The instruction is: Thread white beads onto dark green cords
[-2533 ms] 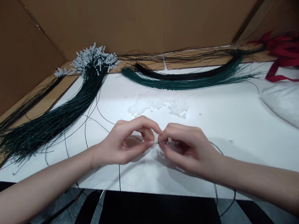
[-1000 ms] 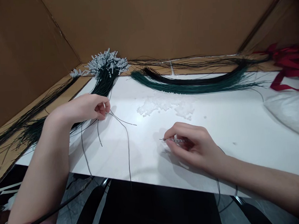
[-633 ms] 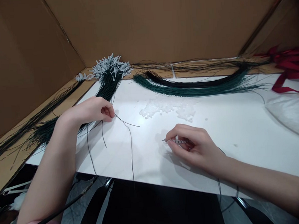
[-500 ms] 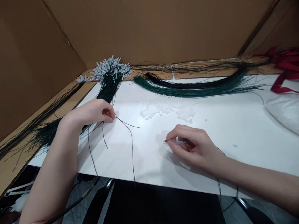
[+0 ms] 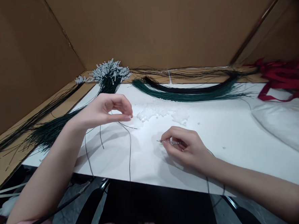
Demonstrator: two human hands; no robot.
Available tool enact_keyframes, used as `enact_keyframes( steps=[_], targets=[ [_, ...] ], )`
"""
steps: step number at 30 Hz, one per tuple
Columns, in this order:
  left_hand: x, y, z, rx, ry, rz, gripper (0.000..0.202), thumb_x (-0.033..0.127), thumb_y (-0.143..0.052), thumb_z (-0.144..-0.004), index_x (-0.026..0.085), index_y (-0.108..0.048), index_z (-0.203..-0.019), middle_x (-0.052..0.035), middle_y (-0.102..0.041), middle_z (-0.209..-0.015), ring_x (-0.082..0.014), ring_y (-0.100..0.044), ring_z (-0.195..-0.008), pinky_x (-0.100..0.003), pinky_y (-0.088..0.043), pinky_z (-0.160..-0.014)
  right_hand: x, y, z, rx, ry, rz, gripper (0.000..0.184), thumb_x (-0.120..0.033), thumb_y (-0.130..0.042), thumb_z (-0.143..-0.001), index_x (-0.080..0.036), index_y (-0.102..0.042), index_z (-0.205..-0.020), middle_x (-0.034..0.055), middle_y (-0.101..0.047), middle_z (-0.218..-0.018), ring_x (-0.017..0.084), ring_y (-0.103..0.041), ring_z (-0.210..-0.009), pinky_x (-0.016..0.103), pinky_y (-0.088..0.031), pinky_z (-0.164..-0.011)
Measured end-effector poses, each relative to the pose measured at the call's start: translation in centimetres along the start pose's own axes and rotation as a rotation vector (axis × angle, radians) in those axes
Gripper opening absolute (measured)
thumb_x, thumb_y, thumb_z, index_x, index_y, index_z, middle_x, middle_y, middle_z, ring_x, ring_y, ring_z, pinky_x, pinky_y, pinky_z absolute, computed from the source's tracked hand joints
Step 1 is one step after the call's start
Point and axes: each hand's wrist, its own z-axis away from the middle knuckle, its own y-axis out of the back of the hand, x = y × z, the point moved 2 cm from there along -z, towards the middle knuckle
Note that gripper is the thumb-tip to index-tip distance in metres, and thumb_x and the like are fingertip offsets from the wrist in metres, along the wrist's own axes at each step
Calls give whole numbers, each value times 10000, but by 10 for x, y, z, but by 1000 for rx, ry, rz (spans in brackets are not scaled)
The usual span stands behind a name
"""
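My right hand (image 5: 186, 148) rests on the white table (image 5: 237, 147), its fingers pinched on a thin dark wire strung with small white beads (image 5: 169, 142). The wire's tip pokes out to the left. My left hand (image 5: 105, 111) hovers above the table just left of a pile of loose white beads (image 5: 162, 112). Its thumb and fingers curve apart in a C shape with nothing visible between them. A few loose dark wires (image 5: 128, 143) lie beneath it and hang over the table's front edge.
A bundle of green wires with beaded ends (image 5: 109, 74) fans out at the back left. A curved bundle of bare green wires (image 5: 189, 93) lies along the back. Red ribbon (image 5: 281, 78) and a clear plastic bag (image 5: 284, 125) sit at right. Cardboard walls (image 5: 146, 24) enclose the table.
My left hand has let go of the loose wires near the left bundle, moved right toward the bead pile and opened its fingers. My right hand has kept its pinch on the beaded wire.
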Motion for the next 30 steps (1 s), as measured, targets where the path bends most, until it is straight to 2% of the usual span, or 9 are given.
enact_keyframes(
  steps=[3, 5, 8, 11, 16, 21, 30],
  targets=[
    [9, -25, -9, -59, -112, 168, 109, 181, -745, -783, 161, -666, -856, -48, -684, -859, -153, -660, -827, -274, -534, -782, 1, -1, -2, 29, -15, -15, 98, -91, -569, -805, -160, -622, -760, -5, -584, -708, 72, -409, -528, 213, -337, -499],
    [9, -42, -13, -105, -139, 260, 124, 161, -758, -772, 147, -658, -845, -48, -682, -857, -148, -660, -826, -273, -541, -787, 1, -1, -2, 45, -14, -17, 86, -113, -577, -812, -162, -623, -758, -8, -581, -698, 72, -409, -526, 212, -334, -498],
    [4, -65, -16, -165, -112, 332, 166, 174, -777, -757, 138, -653, -863, -47, -683, -859, -143, -657, -809, -276, -542, -793, 2, -1, -3, 56, -9, -22, 80, -134, -585, -818, -166, -621, -753, -14, -575, -683, 75, -417, -535, 210, -329, -500],
    [-1, -78, -16, -180, -66, 376, 157, 204, -758, -785, 140, -655, -884, -46, -685, -867, -139, -658, -813, -266, -538, -794, 1, -1, -3, 58, -12, -36, 85, -129, -587, -815, -163, -618, -744, -15, -576, -679, 74, -420, -536, 207, -325, -493],
    [-5, -84, -15, -161, -53, 474, 115, 171, -731, -815, 155, -672, -913, -39, -702, -890, -125, -669, -850, -239, -536, -814, 0, 0, -4, 59, -40, -93, 93, -133, -588, -827, -156, -618, -742, -15, -572, -680, 70, -421, -536, 201, -327, -487],
    [-9, -87, -12, -108, -28, 557, 138, 147, -763, -775, 159, -677, -882, -39, -710, -861, -131, -672, -827, -250, -550, -792, 2, 2, -3, 22, -64, -150, 87, -163, -580, -858, -160, -621, -782, -11, -547, -687, 81, -437, -566, 200, -334, -487],
    [-9, -93, -15, -51, -7, 611, 185, 134, -789, -740, 164, -676, -883, -35, -716, -848, -135, -686, -808, -250, -564, -772, 1, 3, -4, 39, -60, -165, 104, -169, -574, -850, -156, -621, -758, 4, -571, -682, 86, -454, -566, 199, -339, -472]
  ],
)
